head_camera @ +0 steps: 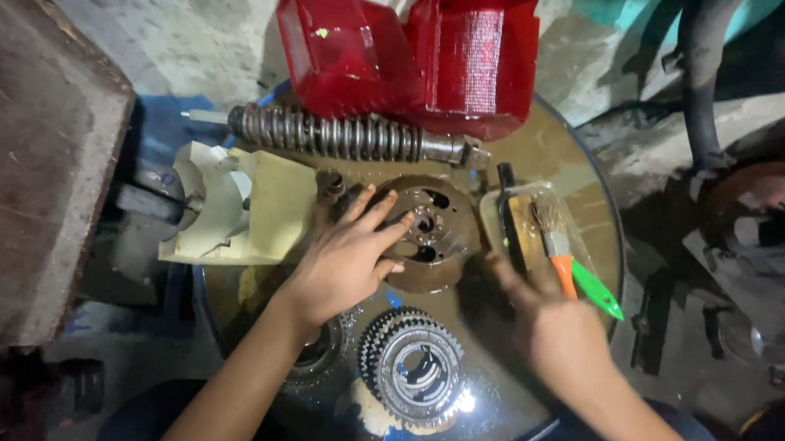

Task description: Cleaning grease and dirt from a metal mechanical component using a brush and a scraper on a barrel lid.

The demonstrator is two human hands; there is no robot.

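My left hand (346, 257) lies flat with fingers spread on the left edge of a round brown metal plate with holes (435, 235), in the middle of a round oily tray (583, 196). My right hand (548, 324) is blurred. It holds nothing, and its fingers reach up toward a clear shallow dish (532, 220) that holds a black tool (510, 221) and a paintbrush with an orange handle (557, 245). A toothed gear cluster (413, 368) lies below the plate, between my forearms.
A coil spring shock absorber (346, 135) lies across the tray's far side under two red lamp covers (408, 55). A cream plastic part (235, 204) sits at left, a green handle (597, 290) at right. A concrete block (33, 146) stands far left.
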